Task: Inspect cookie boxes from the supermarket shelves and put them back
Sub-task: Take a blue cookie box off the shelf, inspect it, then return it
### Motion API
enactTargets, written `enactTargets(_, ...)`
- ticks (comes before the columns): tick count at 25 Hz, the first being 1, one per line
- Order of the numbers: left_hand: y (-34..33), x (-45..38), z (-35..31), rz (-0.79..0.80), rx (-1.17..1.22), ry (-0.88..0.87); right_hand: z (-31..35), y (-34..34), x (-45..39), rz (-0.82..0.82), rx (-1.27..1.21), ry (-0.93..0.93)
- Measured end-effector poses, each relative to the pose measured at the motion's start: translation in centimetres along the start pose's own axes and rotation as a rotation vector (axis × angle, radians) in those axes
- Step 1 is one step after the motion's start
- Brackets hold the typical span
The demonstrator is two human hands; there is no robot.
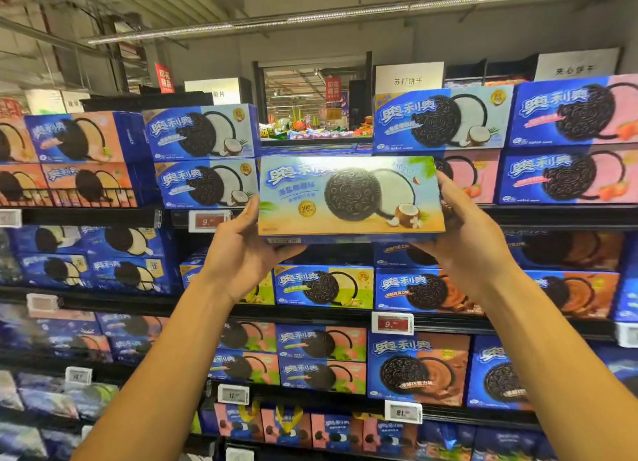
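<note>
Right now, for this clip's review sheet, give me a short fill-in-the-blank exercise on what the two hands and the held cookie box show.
1. The cookie box is held by ____ hands, left hand and right hand.
2. The fruit pictured on the held box is a ____.
3. The held box sits level with the gap in the ____ shelf.
4. The red price tag beside the left hand begins with the digit ____.

Missing words: two; coconut; top; 9

Both hands (left (241,250), right (473,243)) raised, fingers curled, gripping.
</note>
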State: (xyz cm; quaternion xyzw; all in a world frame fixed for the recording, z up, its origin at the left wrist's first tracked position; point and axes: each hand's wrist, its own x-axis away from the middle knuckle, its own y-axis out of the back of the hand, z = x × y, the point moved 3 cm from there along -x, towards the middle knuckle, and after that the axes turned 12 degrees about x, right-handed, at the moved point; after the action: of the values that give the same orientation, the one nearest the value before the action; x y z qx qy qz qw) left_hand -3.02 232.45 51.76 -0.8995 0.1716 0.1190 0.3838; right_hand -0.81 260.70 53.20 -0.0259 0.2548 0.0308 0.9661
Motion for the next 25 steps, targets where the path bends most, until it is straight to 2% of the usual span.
enactTargets(6,0.8,-0.1,0.9,0.074,0.089,0.012,0.2,0.4,0.3,-0.051,-0.083,0.05)
enactTargets(10,0.4,0.1,0.2,0.213,-0.098,-0.036,-0.5,1.1,0.3,-0.068,-0.028,0.045)
enactTargets(13,-0.2,0.1,-0.5,0.277,-0.133,-0.066,-0.7,1.5,0.3,-0.081,-0.051,0.061)
enactTargets(19,-1.1,0.1,-1.3,0.264,-0.134,-0.154,-0.2,1.7,0.6,-0.042,-0.166,0.244)
enactTargets(25,-1.8,0.5,-1.7,0.274,-0.144,-0.195,-0.3,1.6,0.8,-0.008,-0.2,0.269)
